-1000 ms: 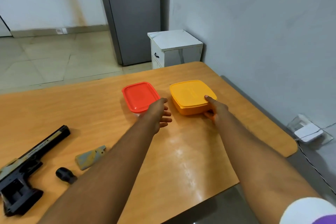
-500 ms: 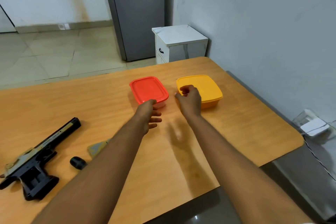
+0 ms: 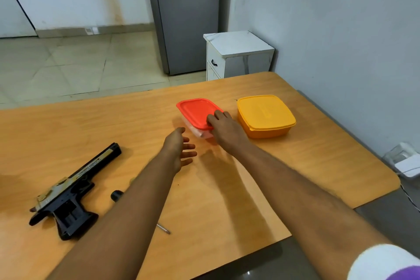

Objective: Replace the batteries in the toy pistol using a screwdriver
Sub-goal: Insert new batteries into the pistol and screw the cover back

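A black toy pistol (image 3: 68, 198) with a worn gold top lies on its side at the left of the wooden table (image 3: 318, 166), its grip hollow facing up. A screwdriver lies under my left forearm; only its black handle end (image 3: 116, 195) and metal tip (image 3: 164, 228) show. My right hand (image 3: 223, 130) grips the near right corner of a clear box with a red lid (image 3: 196, 112), which is tipped up at that corner. My left hand (image 3: 178, 149) hovers open just in front of that box, touching nothing.
An orange lidded box (image 3: 264, 115) stands to the right of the red one. Beyond the table stand a white bedside cabinet (image 3: 236, 54) and a grey fridge (image 3: 186, 13). The wall runs along the table's right side, with a white power adapter (image 3: 406, 163) on the floor.
My right hand left the orange box and moved left onto the red-lidded box, gripping its corner. My left hand drew back slightly. The view shifted, bringing the pistol further in.
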